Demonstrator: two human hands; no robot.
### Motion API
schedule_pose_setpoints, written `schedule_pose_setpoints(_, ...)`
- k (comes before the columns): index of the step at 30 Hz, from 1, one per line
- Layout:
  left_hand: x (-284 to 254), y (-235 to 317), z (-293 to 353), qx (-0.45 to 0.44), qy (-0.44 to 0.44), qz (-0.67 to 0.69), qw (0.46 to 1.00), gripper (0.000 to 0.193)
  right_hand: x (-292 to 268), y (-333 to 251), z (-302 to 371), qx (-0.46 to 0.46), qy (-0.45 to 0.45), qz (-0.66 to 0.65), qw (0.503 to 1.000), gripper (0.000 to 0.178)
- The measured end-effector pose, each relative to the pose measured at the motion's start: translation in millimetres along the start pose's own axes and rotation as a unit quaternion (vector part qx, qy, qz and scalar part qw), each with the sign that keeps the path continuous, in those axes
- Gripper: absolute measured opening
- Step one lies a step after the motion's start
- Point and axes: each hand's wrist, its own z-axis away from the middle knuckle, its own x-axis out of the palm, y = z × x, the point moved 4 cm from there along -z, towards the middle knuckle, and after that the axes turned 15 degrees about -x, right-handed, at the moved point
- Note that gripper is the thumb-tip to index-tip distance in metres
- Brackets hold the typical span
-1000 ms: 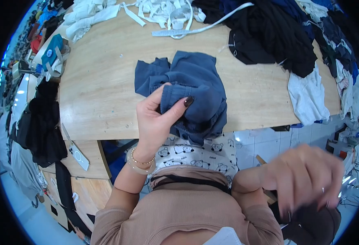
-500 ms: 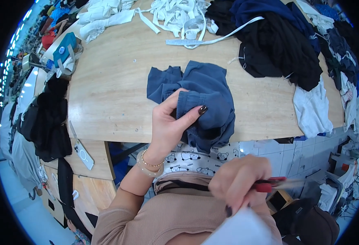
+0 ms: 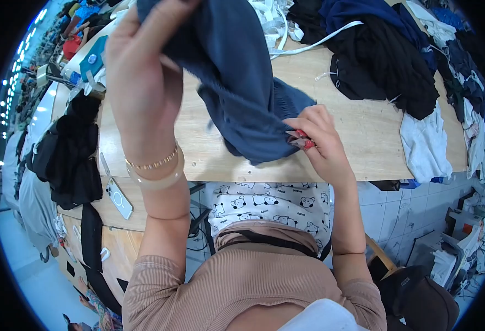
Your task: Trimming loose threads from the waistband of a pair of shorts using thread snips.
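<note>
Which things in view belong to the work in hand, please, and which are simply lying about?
In use:
blue garment, held up by the left hand
red-handled snips, in the right hand

Lying about:
phone
black clothes on the right
white cloth beside them

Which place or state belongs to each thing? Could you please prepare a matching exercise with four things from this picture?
Things:
1. dark blue garment
2. snips
3. phone
4. bangle

Places or states:
A. around the left wrist
B. red, in the right hand
C. lifted by the left hand
D. lying on a wooden surface at the left

Pairs: 1-C, 2-B, 3-D, 4-A
</note>
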Motion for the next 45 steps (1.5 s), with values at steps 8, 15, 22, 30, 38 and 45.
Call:
schedule_pose_setpoints(8,-38.7,-33.5,-46.5,-0.135,0.006,0.202,0.970,0.022,70.8,-52.8,41.8,-0.101,-0.074,-0.025,0.992,0.042)
schedule_pose_setpoints(15,51.2,-119.0,64.6,-0.304,-0.065,0.040,0.950,0.015,-20.6,-18.0,41.2,0.243,0.299,-0.169,0.907,0.015)
schedule_pose_setpoints(22,57.3,-136.7,90.2,-0.280,-0.102,-0.076,0.951,0.017,-13.4,3.2,20.4,0.219,0.140,-0.175,0.950,0.011)
schedule_pose_setpoints(30,56.7,-134.7,94.6,-0.141,-0.159,-0.117,0.970,0.020,4.2,5.2,24.1,0.252,0.235,-0.397,0.851,0.016)
schedule_pose_setpoints(38,43.5,-139.0,98.5,-0.209,-0.106,-0.059,0.970,0.017,-9.1,0.7,32.2,0.295,0.220,-0.313,0.875,0.011)
schedule_pose_setpoints(45,44.8,-132.8,94.7,-0.181,-0.076,-0.078,0.977,0.013,-26.9,-28.5,31.8,0.266,0.176,-0.217,0.923,0.014)
